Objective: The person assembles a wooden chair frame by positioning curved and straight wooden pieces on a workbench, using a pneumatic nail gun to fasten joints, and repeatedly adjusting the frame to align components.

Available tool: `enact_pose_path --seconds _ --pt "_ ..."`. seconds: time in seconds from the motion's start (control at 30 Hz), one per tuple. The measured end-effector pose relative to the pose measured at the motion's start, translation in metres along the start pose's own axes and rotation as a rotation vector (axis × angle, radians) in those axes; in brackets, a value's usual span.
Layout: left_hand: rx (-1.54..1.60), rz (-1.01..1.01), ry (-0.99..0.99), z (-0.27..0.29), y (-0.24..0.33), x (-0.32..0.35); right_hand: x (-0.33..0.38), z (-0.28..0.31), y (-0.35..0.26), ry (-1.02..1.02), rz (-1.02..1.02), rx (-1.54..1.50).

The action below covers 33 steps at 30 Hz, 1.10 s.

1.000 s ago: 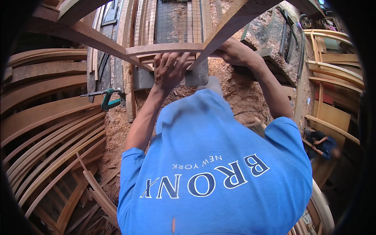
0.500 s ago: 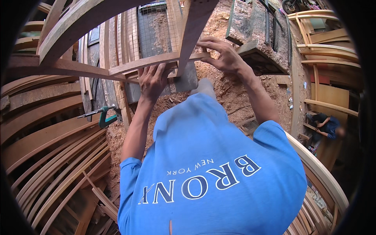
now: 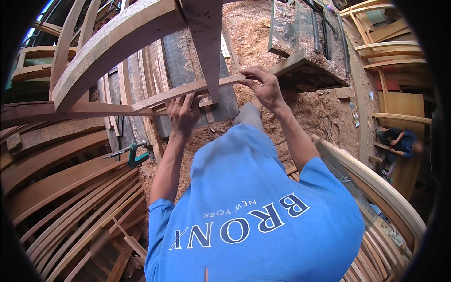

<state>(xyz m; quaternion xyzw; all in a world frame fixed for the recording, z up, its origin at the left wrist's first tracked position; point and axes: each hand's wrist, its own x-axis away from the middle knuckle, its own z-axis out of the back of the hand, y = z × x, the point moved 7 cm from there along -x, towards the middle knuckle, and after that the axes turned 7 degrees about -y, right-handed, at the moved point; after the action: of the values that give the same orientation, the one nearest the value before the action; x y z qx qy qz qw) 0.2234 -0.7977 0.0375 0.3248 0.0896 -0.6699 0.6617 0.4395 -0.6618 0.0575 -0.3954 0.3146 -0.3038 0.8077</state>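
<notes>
A wooden frame stands in front of me, with a thick curved beam (image 3: pixel 117 42) and a broad post (image 3: pixel 203 51). A narrow wooden strip (image 3: pixel 181 90) crosses low on it, passing by the foot of the post. My right hand (image 3: pixel 265 89) pinches the strip's right end between thumb and fingers. Left of the post, my left hand (image 3: pixel 182 113) has its fingers curled up against the strip's lower edge; the fingertips are partly hidden. A dark flat board (image 3: pixel 225 103) lies beneath the strip's right part.
A teal clamp (image 3: pixel 135 156) sits left of my forearm. Curved wooden pieces (image 3: pixel 80 188) are stacked at left, and more curved rails (image 3: pixel 376 181) lie at right. A sawdust-covered machine table (image 3: pixel 307 61) stands ahead right. Another person (image 3: pixel 399 142) sits at far right. Sawdust (image 3: pixel 324 110) covers the floor.
My right hand's fingers have closed from a wide spread to a pinch on the strip's end. The view has shifted, and the frame appears moved slightly left and lower.
</notes>
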Motion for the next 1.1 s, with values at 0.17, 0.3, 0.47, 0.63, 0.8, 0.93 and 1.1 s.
enact_pose_path --seconds 0.17,0.3,0.47,0.63,0.8,0.93,1.1 --pt "0.012 -0.001 -0.027 -0.002 -0.003 0.001 -0.003 0.001 0.008 -0.025 0.002 -0.095" --pt "0.028 0.045 -0.087 -0.008 -0.007 0.005 -0.005 0.000 0.016 -0.059 -0.012 -0.171" --pt "0.014 0.119 -0.152 -0.012 -0.011 0.005 -0.008 -0.004 0.017 -0.087 -0.024 -0.236" --pt "0.084 0.129 -0.257 -0.011 -0.010 0.001 -0.008 -0.003 0.010 -0.096 0.010 -0.094" --pt "0.126 0.040 -0.158 -0.002 -0.006 -0.005 -0.011 -0.005 0.015 -0.081 -0.029 -0.138" --pt "0.160 0.049 -0.191 -0.005 -0.007 -0.005 -0.010 -0.003 0.010 -0.071 0.005 -0.068" --pt "0.107 0.046 -0.217 -0.007 -0.007 -0.005 -0.008 -0.001 0.001 -0.088 0.048 -0.010"
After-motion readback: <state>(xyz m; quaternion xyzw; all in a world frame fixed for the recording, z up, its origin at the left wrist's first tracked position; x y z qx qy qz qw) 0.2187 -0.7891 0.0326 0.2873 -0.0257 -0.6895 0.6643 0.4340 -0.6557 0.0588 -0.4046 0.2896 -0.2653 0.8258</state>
